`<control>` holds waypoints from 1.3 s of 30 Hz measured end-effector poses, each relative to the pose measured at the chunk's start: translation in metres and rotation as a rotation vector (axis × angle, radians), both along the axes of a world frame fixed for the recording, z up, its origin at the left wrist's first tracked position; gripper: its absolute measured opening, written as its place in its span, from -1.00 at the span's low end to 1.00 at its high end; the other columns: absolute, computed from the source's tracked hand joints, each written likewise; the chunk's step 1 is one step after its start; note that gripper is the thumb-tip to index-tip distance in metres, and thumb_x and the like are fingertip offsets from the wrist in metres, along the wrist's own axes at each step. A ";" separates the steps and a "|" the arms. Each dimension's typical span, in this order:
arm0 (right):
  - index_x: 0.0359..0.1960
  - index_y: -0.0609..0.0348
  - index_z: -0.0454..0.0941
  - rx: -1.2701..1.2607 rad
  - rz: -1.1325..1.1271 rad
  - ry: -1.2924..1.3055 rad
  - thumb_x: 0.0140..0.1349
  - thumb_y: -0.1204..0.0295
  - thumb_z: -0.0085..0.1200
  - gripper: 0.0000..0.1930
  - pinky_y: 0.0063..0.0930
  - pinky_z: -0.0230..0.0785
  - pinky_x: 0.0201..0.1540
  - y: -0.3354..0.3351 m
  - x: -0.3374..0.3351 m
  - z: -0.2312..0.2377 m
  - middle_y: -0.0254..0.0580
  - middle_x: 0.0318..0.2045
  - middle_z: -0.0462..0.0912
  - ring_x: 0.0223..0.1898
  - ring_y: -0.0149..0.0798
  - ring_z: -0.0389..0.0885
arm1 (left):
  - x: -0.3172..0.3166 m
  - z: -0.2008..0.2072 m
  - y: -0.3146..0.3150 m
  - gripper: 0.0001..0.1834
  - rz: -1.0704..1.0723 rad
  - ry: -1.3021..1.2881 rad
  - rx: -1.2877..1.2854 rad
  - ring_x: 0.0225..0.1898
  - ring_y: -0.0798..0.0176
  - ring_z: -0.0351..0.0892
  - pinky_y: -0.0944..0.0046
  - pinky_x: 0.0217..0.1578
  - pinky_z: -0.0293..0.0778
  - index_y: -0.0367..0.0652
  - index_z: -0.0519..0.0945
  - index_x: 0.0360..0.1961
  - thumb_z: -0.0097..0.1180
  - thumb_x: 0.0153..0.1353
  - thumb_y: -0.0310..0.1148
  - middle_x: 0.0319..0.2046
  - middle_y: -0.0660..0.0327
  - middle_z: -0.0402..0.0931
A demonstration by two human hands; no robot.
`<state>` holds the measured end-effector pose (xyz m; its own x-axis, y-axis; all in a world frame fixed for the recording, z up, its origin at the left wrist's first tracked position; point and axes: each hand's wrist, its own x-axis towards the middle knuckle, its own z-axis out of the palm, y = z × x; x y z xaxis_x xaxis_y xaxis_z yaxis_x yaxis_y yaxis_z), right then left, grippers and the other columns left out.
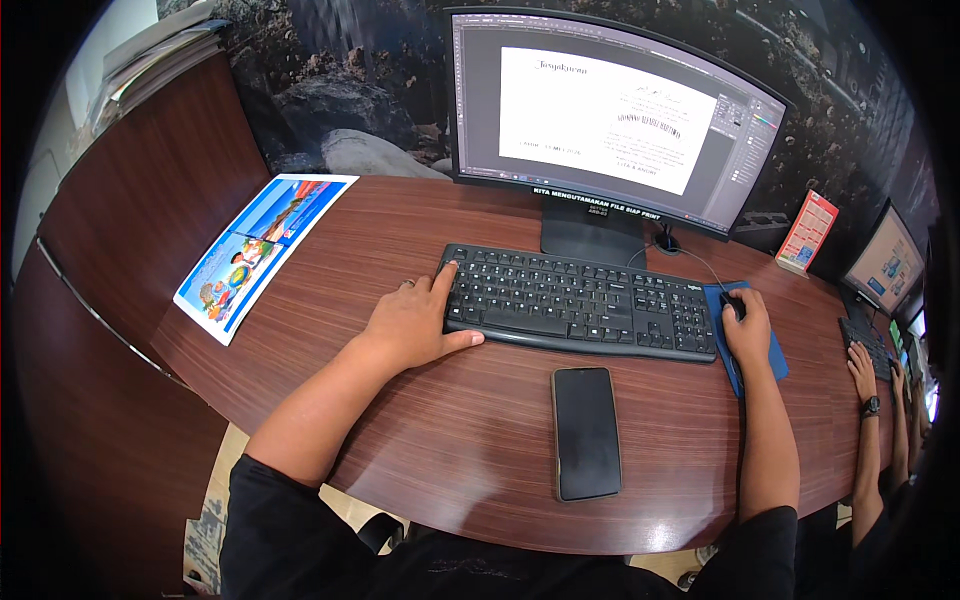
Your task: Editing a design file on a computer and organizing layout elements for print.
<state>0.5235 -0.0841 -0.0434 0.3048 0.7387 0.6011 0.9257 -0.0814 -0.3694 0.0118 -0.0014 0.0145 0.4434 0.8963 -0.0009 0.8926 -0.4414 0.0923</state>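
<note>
My left hand (412, 318) rests at the left end of a black keyboard (580, 305), its fingers on the keys there and the thumb stretched out along the near edge. It holds nothing. On a blue mouse pad (775, 362) at the keyboard's right, my right hand (748, 328) is wrapped over a dark computer mouse (737, 303), which shows only in part under the fingers. Behind the keyboard a monitor (600, 115) displays a white page layout in an editing program. A dark-screened phone (587, 433) lies face up in front of the keyboard.
Colourful printed sheets (265, 250) lie at the left, beside a brown wooden partition (150, 190) with stacked papers (150, 65) on top. A red-and-white desk calendar (808, 233) stands at the back right. Farther right, another person's hand (862, 368) is by a second keyboard and monitor (888, 255).
</note>
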 end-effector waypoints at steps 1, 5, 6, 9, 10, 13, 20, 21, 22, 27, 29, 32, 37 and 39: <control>-0.11 0.24 0.58 -0.002 -0.001 0.001 0.14 0.50 0.16 -0.74 -0.24 0.45 0.07 0.000 0.000 0.000 0.00 -0.12 0.63 -0.03 0.06 0.63 | 0.000 0.000 0.000 0.25 -0.004 0.000 -0.001 0.14 -0.31 0.56 -0.12 0.09 0.55 -0.32 0.08 0.50 0.19 0.09 0.45 0.15 -0.31 0.47; -0.11 0.25 0.59 -0.015 -0.030 0.008 0.16 0.49 0.16 -0.75 -0.24 0.44 0.08 0.000 -0.002 0.003 0.00 -0.11 0.63 -0.02 0.06 0.63 | -0.001 -0.002 0.000 0.24 -0.016 0.003 0.023 0.13 -0.31 0.56 -0.12 0.08 0.55 -0.31 0.09 0.50 0.19 0.09 0.45 0.14 -0.30 0.48; -0.11 0.25 0.59 -0.017 -0.040 0.017 0.16 0.49 0.17 -0.75 -0.25 0.44 0.09 0.000 -0.003 0.003 0.00 -0.11 0.63 -0.02 0.06 0.63 | -0.001 -0.002 0.000 0.23 -0.013 0.003 0.022 0.13 -0.30 0.57 -0.12 0.08 0.55 -0.31 0.10 0.50 0.19 0.09 0.44 0.14 -0.29 0.48; -0.11 0.25 0.59 -0.001 -0.027 0.008 0.17 0.49 0.17 -0.76 -0.25 0.44 0.10 -0.001 -0.003 0.003 0.00 -0.10 0.63 -0.01 0.05 0.63 | -0.001 -0.001 -0.002 0.22 -0.011 0.000 0.020 0.12 -0.30 0.57 -0.12 0.08 0.55 -0.30 0.10 0.49 0.19 0.09 0.44 0.13 -0.28 0.49; -0.11 0.25 0.59 0.000 -0.030 0.009 0.17 0.49 0.17 -0.76 -0.25 0.44 0.10 -0.001 -0.004 0.003 0.00 -0.10 0.63 -0.01 0.05 0.63 | -0.001 0.000 -0.002 0.22 -0.008 -0.002 0.019 0.11 -0.30 0.57 -0.12 0.08 0.54 -0.29 0.10 0.49 0.20 0.10 0.43 0.12 -0.28 0.50; -0.12 0.24 0.60 -0.014 -0.030 0.020 0.16 0.49 0.17 -0.76 -0.25 0.43 0.11 0.000 -0.003 0.003 0.00 -0.10 0.63 0.00 0.05 0.63 | -0.001 -0.002 0.000 0.21 -0.011 -0.008 0.013 0.11 -0.30 0.57 -0.13 0.09 0.53 -0.28 0.09 0.50 0.21 0.10 0.42 0.12 -0.28 0.50; -0.12 0.20 0.61 0.019 -0.039 0.031 0.14 0.47 0.18 -0.75 -0.14 0.44 0.08 -0.001 -0.004 0.005 0.01 -0.08 0.64 0.01 0.13 0.61 | 0.000 0.000 0.000 0.20 -0.011 -0.006 0.015 0.10 -0.29 0.57 -0.13 0.09 0.53 -0.27 0.10 0.49 0.21 0.10 0.41 0.12 -0.27 0.50; -0.12 0.20 0.61 0.040 -0.049 0.058 0.14 0.47 0.18 -0.75 -0.15 0.44 0.08 -0.001 -0.006 0.006 0.01 -0.09 0.64 0.00 0.13 0.61 | 0.000 -0.001 0.000 0.20 -0.012 -0.007 0.021 0.10 -0.29 0.57 -0.13 0.09 0.53 -0.27 0.11 0.49 0.22 0.10 0.41 0.12 -0.26 0.50; -0.12 0.20 0.61 0.050 -0.051 0.062 0.14 0.47 0.18 -0.75 -0.15 0.44 0.08 -0.001 -0.006 0.006 0.01 -0.09 0.64 0.00 0.13 0.61 | 0.000 -0.001 -0.001 0.20 -0.013 -0.008 0.026 0.10 -0.29 0.57 -0.13 0.09 0.53 -0.28 0.11 0.48 0.22 0.09 0.41 0.13 -0.25 0.51; -0.13 0.25 0.60 0.105 -0.013 -0.015 0.16 0.47 0.24 -0.75 -0.15 0.45 0.05 0.005 0.004 -0.003 0.07 -0.12 0.62 -0.04 0.16 0.61 | -0.001 -0.001 -0.003 0.19 -0.004 -0.012 0.028 0.10 -0.29 0.57 -0.13 0.09 0.53 -0.28 0.12 0.48 0.22 0.09 0.40 0.13 -0.25 0.50; -0.13 0.26 0.60 0.096 -0.011 -0.004 0.16 0.46 0.25 -0.75 -0.15 0.45 0.05 0.005 0.003 -0.002 0.08 -0.11 0.62 -0.04 0.16 0.61 | 0.000 -0.001 -0.003 0.19 -0.014 -0.017 0.021 0.10 -0.30 0.57 -0.13 0.08 0.53 -0.28 0.12 0.48 0.22 0.10 0.40 0.14 -0.26 0.50; -0.13 0.27 0.60 0.070 -0.001 0.008 0.17 0.46 0.26 -0.75 -0.15 0.45 0.06 0.004 0.001 -0.001 0.08 -0.11 0.62 -0.03 0.16 0.61 | 0.000 0.000 -0.004 0.20 -0.006 -0.002 0.007 0.13 -0.30 0.56 -0.13 0.10 0.53 -0.30 0.10 0.49 0.20 0.11 0.42 0.14 -0.28 0.49; -0.14 0.25 0.60 0.078 0.002 0.003 0.16 0.48 0.24 -0.76 -0.13 0.45 0.07 0.003 0.003 -0.003 0.06 -0.10 0.62 -0.02 0.16 0.60 | 0.000 0.002 -0.003 0.20 -0.002 0.014 -0.006 0.16 -0.30 0.54 -0.12 0.12 0.52 -0.30 0.10 0.50 0.17 0.13 0.43 0.17 -0.29 0.46; -0.15 0.25 0.59 0.033 -0.052 0.020 0.15 0.49 0.22 -0.77 -0.13 0.45 0.08 0.002 -0.002 0.001 0.04 -0.09 0.62 -0.01 0.16 0.60 | -0.001 0.000 -0.003 0.19 -0.012 0.004 0.006 0.17 -0.30 0.53 -0.11 0.14 0.51 -0.31 0.11 0.49 0.17 0.13 0.43 0.19 -0.30 0.44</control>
<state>0.5218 -0.0819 -0.0427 0.3543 0.7012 0.6187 0.9130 -0.1164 -0.3909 0.0105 -0.0041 0.0141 0.4544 0.8908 0.0030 0.8874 -0.4529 0.0864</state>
